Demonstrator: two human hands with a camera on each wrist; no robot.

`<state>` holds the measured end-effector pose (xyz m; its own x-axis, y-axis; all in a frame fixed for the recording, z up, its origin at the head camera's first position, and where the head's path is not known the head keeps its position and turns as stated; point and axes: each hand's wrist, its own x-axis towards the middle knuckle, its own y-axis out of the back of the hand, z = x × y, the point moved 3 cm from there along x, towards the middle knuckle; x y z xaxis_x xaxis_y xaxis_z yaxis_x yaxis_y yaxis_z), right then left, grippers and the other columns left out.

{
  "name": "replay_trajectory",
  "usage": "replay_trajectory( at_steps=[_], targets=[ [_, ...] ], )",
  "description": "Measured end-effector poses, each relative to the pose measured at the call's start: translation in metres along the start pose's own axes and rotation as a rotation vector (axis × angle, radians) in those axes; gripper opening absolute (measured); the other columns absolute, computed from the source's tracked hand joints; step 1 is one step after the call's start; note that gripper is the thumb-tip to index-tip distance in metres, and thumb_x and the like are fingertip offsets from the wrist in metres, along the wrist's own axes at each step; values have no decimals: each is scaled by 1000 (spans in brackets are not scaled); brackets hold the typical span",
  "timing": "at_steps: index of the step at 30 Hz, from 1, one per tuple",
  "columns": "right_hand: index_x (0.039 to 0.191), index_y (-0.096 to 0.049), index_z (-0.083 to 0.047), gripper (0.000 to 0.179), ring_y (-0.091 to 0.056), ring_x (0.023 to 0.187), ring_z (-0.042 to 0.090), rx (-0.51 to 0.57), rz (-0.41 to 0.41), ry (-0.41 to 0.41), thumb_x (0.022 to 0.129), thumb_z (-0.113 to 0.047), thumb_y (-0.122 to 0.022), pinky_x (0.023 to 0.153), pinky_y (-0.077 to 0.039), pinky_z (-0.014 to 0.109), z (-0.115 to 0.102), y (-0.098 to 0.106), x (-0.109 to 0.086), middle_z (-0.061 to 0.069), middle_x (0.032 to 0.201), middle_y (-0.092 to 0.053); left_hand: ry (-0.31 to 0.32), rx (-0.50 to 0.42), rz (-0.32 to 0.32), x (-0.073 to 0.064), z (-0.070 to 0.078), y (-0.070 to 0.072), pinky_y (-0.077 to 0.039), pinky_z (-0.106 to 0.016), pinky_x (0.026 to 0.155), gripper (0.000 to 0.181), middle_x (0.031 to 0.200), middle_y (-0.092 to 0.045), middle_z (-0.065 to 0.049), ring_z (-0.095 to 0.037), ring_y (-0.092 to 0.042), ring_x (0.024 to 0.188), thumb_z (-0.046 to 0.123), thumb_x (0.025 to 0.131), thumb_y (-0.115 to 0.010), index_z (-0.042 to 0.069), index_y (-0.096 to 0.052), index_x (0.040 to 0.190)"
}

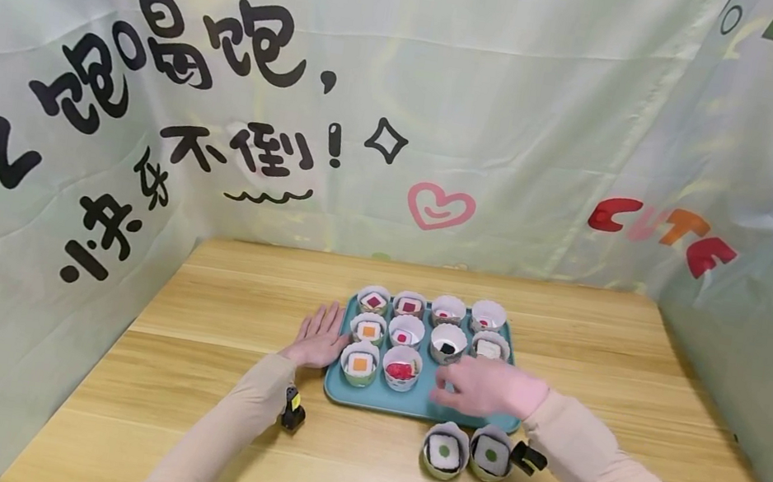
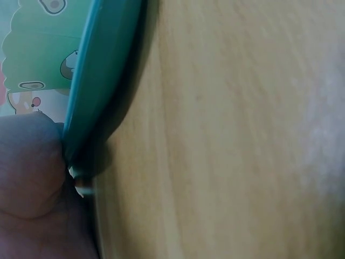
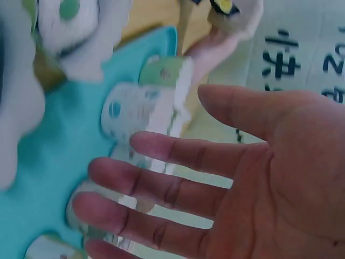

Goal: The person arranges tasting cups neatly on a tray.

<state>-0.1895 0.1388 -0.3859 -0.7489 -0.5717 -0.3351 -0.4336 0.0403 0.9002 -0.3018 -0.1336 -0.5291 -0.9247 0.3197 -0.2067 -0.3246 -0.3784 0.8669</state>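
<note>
A teal tray [image 1: 363,397] carries rows of scalloped paper cups, each with a small sushi-like piece inside. My left hand [image 1: 323,337] lies flat at the tray's left edge, fingers extended; its thumb side meets the rim in the left wrist view. Over the tray's front right part is my right hand [image 1: 488,385], with fingers spread and nothing held, as the right wrist view shows. Beyond its fingertips stands a cup with a dark piece [image 1: 448,347]. Two cups with green-centred white pieces, a left one [image 1: 443,452] and a right one [image 1: 491,455], stand below the right wrist.
The tray rests on a wooden table [image 1: 258,297]. At its front left are a cup with an orange-centred piece [image 1: 359,365] and a cup with a red piece [image 1: 400,370]. Printed fabric [image 1: 523,128] hangs behind and along both sides of the table.
</note>
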Motion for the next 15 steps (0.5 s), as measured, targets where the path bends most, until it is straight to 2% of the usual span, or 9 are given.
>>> replay_trajectory(
  at_steps=[4, 11, 15],
  targets=[
    [101, -71, -14, 30, -60, 65, 10, -63, -25, -20, 98, -43, -62, 68, -55, 32, -13, -8, -1, -3, 79, -68, -1, 0, 3, -1, 1, 1, 8, -55, 127, 69, 171, 10, -12, -34, 13, 158, 41, 108, -25, 6, -3, 163],
    [80, -63, -18, 30, -49, 63, 12, -128, -18, -22, 95, -44, -65, 62, -44, 29, -25, -20, 0, -5, 70, -57, -3, -7, 5, -2, 2, 1, 8, -55, 127, 68, 171, 10, -12, -34, 13, 158, 40, 108, -25, 6, -3, 162],
    [77, -60, -19, 32, -46, 60, 11, -153, -26, -24, 94, -46, -65, 59, -42, 28, -30, -26, 0, -6, 67, -54, 0, -6, 2, -3, 2, 2, 9, -54, 127, 68, 171, 10, -11, -34, 13, 158, 40, 108, -25, 6, -3, 163]
  ],
)
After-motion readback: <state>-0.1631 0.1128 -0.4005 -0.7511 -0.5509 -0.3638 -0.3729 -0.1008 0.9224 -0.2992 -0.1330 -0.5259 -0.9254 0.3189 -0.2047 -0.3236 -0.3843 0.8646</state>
